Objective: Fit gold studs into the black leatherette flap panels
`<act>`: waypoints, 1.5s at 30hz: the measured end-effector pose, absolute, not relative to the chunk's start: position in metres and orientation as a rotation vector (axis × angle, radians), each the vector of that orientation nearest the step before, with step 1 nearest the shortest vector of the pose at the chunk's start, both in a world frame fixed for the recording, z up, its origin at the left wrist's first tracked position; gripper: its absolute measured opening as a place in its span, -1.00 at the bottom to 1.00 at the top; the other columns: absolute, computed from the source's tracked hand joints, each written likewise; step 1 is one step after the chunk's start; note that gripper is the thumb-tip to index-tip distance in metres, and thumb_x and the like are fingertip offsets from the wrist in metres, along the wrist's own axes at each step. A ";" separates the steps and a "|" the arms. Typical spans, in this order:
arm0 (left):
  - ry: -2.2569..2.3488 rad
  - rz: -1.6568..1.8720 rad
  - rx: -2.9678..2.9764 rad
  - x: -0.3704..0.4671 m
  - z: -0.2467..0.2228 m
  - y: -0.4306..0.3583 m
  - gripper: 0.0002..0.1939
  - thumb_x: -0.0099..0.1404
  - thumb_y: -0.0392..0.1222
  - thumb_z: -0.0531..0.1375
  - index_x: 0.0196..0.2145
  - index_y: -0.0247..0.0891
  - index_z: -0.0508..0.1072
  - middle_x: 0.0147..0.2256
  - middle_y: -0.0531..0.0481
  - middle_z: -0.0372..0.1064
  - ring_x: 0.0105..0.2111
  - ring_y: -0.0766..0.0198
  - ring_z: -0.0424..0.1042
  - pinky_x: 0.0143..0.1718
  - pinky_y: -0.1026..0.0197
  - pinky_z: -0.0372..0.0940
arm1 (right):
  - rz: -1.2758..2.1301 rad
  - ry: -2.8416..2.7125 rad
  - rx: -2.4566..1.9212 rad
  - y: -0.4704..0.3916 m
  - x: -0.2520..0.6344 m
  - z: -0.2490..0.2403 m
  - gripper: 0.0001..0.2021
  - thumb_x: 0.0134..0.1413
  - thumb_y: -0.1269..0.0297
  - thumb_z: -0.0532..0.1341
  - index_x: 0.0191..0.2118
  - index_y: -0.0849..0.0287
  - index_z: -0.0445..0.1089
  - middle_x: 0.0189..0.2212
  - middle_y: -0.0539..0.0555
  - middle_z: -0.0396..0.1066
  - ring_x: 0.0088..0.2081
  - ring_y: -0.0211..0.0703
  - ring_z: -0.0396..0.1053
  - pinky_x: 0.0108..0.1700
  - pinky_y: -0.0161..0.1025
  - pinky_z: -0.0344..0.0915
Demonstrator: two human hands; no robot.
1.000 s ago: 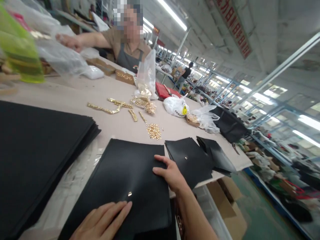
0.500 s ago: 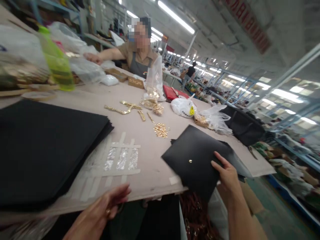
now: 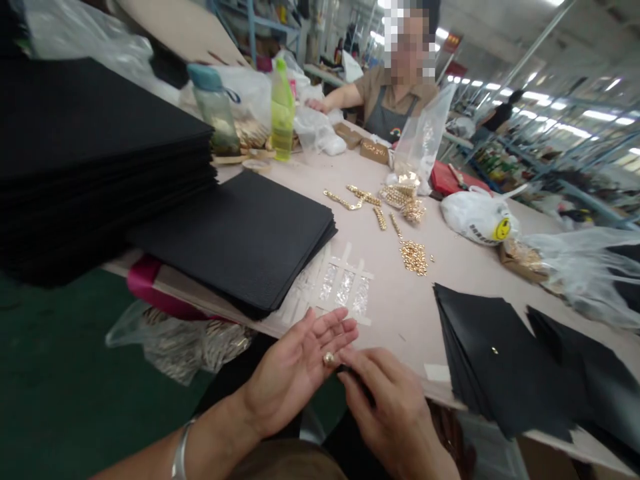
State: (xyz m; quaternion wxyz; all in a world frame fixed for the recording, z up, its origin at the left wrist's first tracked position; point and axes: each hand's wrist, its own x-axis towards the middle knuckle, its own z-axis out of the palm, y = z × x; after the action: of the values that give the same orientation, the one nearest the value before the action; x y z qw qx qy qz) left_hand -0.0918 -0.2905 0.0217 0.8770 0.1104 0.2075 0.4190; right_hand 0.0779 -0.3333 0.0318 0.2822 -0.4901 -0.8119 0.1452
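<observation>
My left hand [image 3: 305, 353] is palm up at the table's front edge, fingers stretched out, with a small round gold piece [image 3: 328, 359] at its fingers; I cannot tell whether it is a ring or a loose piece. My right hand [image 3: 390, 400] is closed in a pinch beside it; what it pinches is too small to make out. Beyond my left hand, clear strips with silvery contents [image 3: 344, 287] lie taped to the table. Black sheets [image 3: 240, 233] are stacked to the left. On the right, other black sheets [image 3: 500, 340] lie fanned, one with a gold fitting [image 3: 495, 350].
Small gold pieces [image 3: 414, 258] and gold chains [image 3: 365, 195] lie mid-table. A tall black stack [image 3: 100, 147], a blue-lidded bottle [image 3: 215, 110] and a green bottle [image 3: 283, 117] stand left. White bags [image 3: 475, 215] lie right. A person [image 3: 395, 100] works across the table.
My right hand has let go of the black sheet and come in beside my left hand. My left hand has turned palm up. The view has swung left.
</observation>
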 end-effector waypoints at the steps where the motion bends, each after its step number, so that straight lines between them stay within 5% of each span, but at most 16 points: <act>1: 0.423 0.885 0.259 -0.094 0.020 -0.291 -0.40 0.44 0.14 -0.03 0.16 -0.41 0.32 0.13 -0.30 0.37 0.20 0.05 0.28 0.30 0.01 0.05 | 0.377 -2.226 -1.302 -0.330 0.067 0.030 -0.76 0.24 0.44 0.14 -0.01 0.13 0.41 -0.28 0.12 0.49 -0.24 -0.07 0.45 -0.19 -0.16 0.42; 11: 0.482 0.957 0.276 -0.111 0.009 -0.296 -0.62 0.33 -0.06 0.20 0.05 -0.25 0.46 0.16 -0.14 0.37 0.23 0.09 0.23 0.29 0.05 0.05 | 0.367 -2.311 -1.262 -0.313 0.055 0.020 -0.89 0.24 0.42 0.17 -0.17 0.15 0.42 -0.41 0.07 0.42 -0.36 -0.12 0.38 -0.30 -0.22 0.32; 20: 0.755 0.764 0.434 -0.117 0.006 -0.297 -0.75 0.07 -0.25 0.37 -0.25 -0.34 0.62 -0.26 -0.10 0.58 -0.27 0.25 0.50 -0.14 0.22 0.35 | 0.089 -2.366 -1.173 -0.307 0.062 0.020 -0.85 0.23 0.44 0.20 -0.10 0.21 0.41 -0.39 0.10 0.48 -0.37 -0.12 0.40 -0.31 -0.18 0.31; 37: 0.835 0.784 0.485 -0.118 -0.004 -0.295 -0.64 0.01 -0.14 0.42 -0.19 -0.28 0.63 -0.17 -0.10 0.61 -0.15 0.10 0.55 0.01 0.06 0.38 | 0.290 -2.304 -1.114 -0.302 0.065 0.020 -0.76 0.21 0.55 0.17 -0.05 0.19 0.43 -0.28 0.17 0.50 -0.25 -0.10 0.46 -0.24 -0.19 0.45; 45: 0.840 0.788 0.514 -0.120 -0.010 -0.294 -0.67 0.00 -0.13 0.42 -0.23 -0.23 0.64 -0.22 -0.07 0.62 -0.24 0.17 0.57 -0.09 0.14 0.43 | 0.472 -2.247 -1.091 -0.300 0.065 0.016 -0.71 0.20 0.59 0.18 -0.02 0.17 0.42 -0.26 0.16 0.49 -0.25 -0.12 0.44 -0.25 -0.19 0.45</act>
State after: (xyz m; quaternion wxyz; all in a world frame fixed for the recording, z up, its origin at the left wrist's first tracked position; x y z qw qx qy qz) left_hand -0.1201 -0.2944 -0.0096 0.8077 0.2404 0.3928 0.3682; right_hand 0.0649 -0.3005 0.0158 0.2955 -0.4100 -0.8445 0.1772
